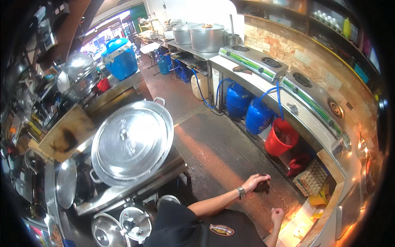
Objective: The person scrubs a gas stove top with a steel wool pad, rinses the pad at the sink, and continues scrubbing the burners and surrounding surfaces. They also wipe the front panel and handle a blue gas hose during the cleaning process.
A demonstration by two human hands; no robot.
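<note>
My left hand (258, 182), with a metal wristwatch (240, 192) on the wrist, reaches out over the floor. It grips a dark brown bundle (261, 186) that looks like a folded cloth; the fingers hide part of it. Lower down, my right hand (277, 213) is curled close to my body, and nothing shows in it. To the left stands a large, wide aluminium pot (170, 123) covered by a round metal lid (114, 148). Its two loop handles stick out at the sides. Both hands are apart from the pot.
Gas burners (253, 60) line the right counter (256, 78). Beneath are blue gas cylinders (258, 115), a red bucket (277, 145) and stacked egg trays (311, 177). Large stockpots (207, 38) stand at the back. A blue cooler (121, 61) stands left; smaller lidded pots (106, 233) are below.
</note>
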